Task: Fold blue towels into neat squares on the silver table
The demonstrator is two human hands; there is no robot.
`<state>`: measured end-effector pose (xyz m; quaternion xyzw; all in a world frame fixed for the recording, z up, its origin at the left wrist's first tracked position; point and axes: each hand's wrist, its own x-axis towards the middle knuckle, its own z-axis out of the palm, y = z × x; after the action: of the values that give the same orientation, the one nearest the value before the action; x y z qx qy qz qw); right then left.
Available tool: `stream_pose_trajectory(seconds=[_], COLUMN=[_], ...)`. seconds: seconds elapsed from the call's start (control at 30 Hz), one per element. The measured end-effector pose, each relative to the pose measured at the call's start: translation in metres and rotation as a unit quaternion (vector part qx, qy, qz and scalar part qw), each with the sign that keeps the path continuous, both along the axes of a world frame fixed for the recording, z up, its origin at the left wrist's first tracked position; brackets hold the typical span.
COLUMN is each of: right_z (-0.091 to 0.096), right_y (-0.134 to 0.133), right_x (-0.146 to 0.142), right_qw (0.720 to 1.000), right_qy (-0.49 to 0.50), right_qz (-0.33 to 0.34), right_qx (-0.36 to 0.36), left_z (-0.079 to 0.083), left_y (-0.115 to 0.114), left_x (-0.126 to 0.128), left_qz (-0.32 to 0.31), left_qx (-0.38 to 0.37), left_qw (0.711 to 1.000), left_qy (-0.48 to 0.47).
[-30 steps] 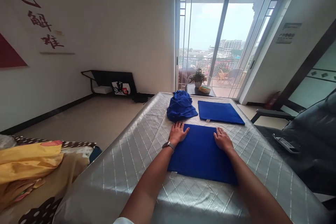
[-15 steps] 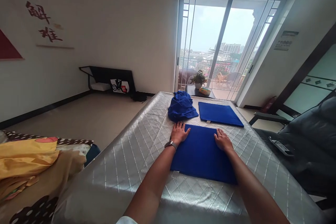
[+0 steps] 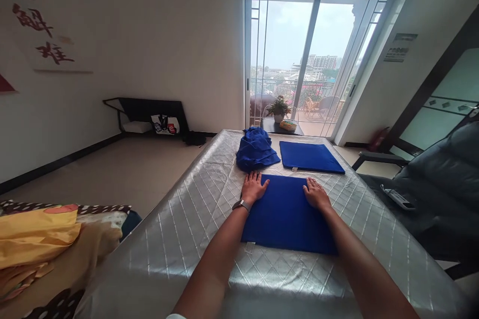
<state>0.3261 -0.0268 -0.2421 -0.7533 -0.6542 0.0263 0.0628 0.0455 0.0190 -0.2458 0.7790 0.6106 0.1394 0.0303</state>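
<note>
A flat rectangle of folded blue cloth (image 3: 286,217) lies in front of me, with a small white tag at its near left edge. My left hand (image 3: 254,187) rests flat on its far left corner, fingers stretched out. On the far right corner lies my right hand (image 3: 315,193), also flat with its fingers extended. Just beyond my left fingertips is a crumpled heap of blue cloth (image 3: 256,150). Farther off to the right sits a second flat blue cloth (image 3: 311,156), tagged in white at its near edge.
Everything blue lies on a quilted silver cover (image 3: 187,229). To the right stands a black armchair (image 3: 441,194) with a remote control (image 3: 398,198) on it. Yellow bedding (image 3: 37,234) is at the left. A potted plant (image 3: 279,108) stands by the glass door.
The view has shifted slightly to the right. My right hand has edged a little toward the far corner of the cloth; my left hand stays at its corner.
</note>
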Motion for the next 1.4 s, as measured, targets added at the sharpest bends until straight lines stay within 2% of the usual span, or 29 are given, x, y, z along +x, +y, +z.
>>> stream_pose_trajectory(seconds=[0.2,0.57,0.67,0.8,1.0,1.2,1.4], right_z=[-0.004,-0.005,-0.003,-0.002,-0.001,0.004,0.003], right_y=[0.001,0.000,-0.002,-0.002,-0.003,-0.007,-0.007], right_x=[0.003,0.002,0.000,-0.001,-0.004,-0.006,-0.004], right_qw=[1.000,1.000,0.999,0.999,0.999,0.999,0.999], right_qy=[0.003,0.028,0.032,0.036,0.049,0.046,0.037], right_qz=[0.010,0.012,0.011,0.012,0.009,0.007,0.005], right_qx=[0.003,0.009,0.011,0.011,0.010,0.006,0.001], left_z=[0.001,0.000,0.002,0.011,0.026,0.036,0.032], left_y=[-0.001,0.003,0.007,0.020,0.051,0.077,0.090], left_x=[-0.001,-0.003,-0.007,-0.021,-0.044,-0.056,-0.067], left_qz=[-0.006,-0.012,-0.012,0.013,0.046,0.026,-0.011], left_qx=[0.014,-0.018,-0.036,-0.050,-0.064,-0.110,-0.140], left_qw=[1.000,0.999,0.999,0.998,0.996,0.992,0.987], left_qy=[0.009,0.031,0.011,-0.025,-0.036,-0.056,-0.075])
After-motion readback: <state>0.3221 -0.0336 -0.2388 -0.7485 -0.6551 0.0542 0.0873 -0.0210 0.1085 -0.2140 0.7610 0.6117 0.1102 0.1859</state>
